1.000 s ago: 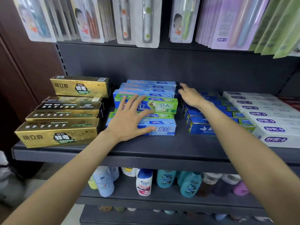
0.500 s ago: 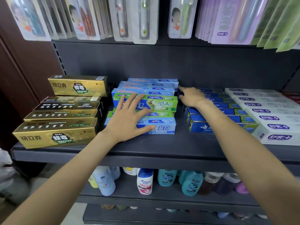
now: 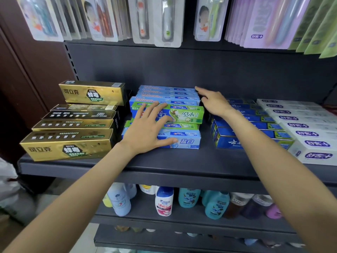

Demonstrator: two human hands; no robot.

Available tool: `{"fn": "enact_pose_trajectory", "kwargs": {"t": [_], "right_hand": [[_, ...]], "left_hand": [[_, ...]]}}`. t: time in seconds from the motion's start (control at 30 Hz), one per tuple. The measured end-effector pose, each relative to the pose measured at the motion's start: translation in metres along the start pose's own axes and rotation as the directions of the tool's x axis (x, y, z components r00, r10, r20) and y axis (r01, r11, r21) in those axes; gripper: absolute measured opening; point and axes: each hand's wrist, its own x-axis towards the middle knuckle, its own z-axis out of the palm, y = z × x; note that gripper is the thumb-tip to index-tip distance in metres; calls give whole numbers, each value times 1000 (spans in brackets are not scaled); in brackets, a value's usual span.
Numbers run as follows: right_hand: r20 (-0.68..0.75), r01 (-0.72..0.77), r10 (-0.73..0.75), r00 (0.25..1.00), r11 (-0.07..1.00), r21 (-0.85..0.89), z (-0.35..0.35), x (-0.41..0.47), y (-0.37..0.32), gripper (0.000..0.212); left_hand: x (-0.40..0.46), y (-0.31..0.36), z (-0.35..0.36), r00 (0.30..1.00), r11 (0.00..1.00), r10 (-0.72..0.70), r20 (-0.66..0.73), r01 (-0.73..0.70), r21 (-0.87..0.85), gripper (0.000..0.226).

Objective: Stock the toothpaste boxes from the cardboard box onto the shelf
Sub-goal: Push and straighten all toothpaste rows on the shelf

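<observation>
Hands (image 3: 145, 132) (image 3: 213, 103) flat against glossy rectangular toothpaste boxes (image 3: 180, 114).

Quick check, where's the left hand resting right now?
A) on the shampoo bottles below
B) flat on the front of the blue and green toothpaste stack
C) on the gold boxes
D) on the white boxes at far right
B: the left hand lies open, fingers spread, on the blue and green toothpaste stack, right of the gold boxes.

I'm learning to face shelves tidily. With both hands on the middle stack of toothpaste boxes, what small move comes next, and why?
Probably a light squeeze inward to square the stack. The left hand lies flat on the stack's front left; the right hand touches its rear right corner. The green toothpaste box juts right past the blue toothpaste boxes behind it, so the pile looks uneven.
</observation>
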Motion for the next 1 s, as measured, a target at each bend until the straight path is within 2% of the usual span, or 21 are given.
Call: {"fn": "enact_pose_trajectory", "kwargs": {"t": [0.07, 0.13, 0.2, 0.23, 0.27, 0.33, 0.4, 0.5, 0.57, 0.67, 0.7, 0.77, 0.87, 1.0], "right_hand": [[-15, -2, 3, 1000, 995, 102, -5, -9, -11, 45], [-40, 19, -13, 999, 988, 156, -9, -26, -21, 47], [-78, 127, -116, 990, 980, 154, -10, -53, -32, 51], [-63, 177, -170, 983, 976, 129, -8, -66, -36, 53], [-20, 210, -209, 978, 973, 93, -4, -77, -39, 57], [87, 198, -200, 976, 980, 32, 6, -89, -43, 61], [116, 171, -172, 978, 985, 17, 14, -91, -47, 58], [132, 147, -151, 980, 988, 36, 18, -86, -48, 53], [134, 137, -140, 981, 990, 27, 19, -85, -45, 53], [41, 197, -195, 980, 976, -87, 21, -95, -46, 55], [26, 247, -246, 969, 959, -137, 24, -101, -48, 59], [55, 340, -338, 940, 906, -253, 31, -113, -50, 68], [85, 373, -374, 924, 826, -422, 38, -120, -45, 72], [48, 366, -383, 923, 829, -424, 34, -119, -40, 59]], "left_hand": [[-1, 0, -2, 998, 999, 0, -62, -2, -32, 62], [-6, 4, -7, 975, 997, -46, -217, 33, -63, 53], [-12, 11, -10, 914, 978, -199, -354, 163, -128, 46], [-16, 14, -10, 884, 955, -291, -366, 247, -162, 46], [-18, 17, -9, 863, 923, -381, -331, 335, -188, 51], [-18, 20, -6, 825, 829, -544, -155, 498, -255, 69], [-13, 22, -3, 814, 792, -578, -57, 542, -281, 82], [-3, 26, 0, 846, 819, -532, -40, 502, -278, 85], [-4, 26, -2, 820, 770, -572, -26, 526, -362, 79], [-14, 17, -5, 764, 713, -643, -55, 570, -408, 71], [-18, 11, -6, 740, 674, -672, -15, 603, -427, 69], [-21, 3, -9, 697, 524, -705, 130, 636, -567, 71], [-16, 4, -15, 638, 302, -730, 245, 623, -721, 70], [-9, 10, -10, 606, 189, -729, 317, 624, -759, 65]]}}
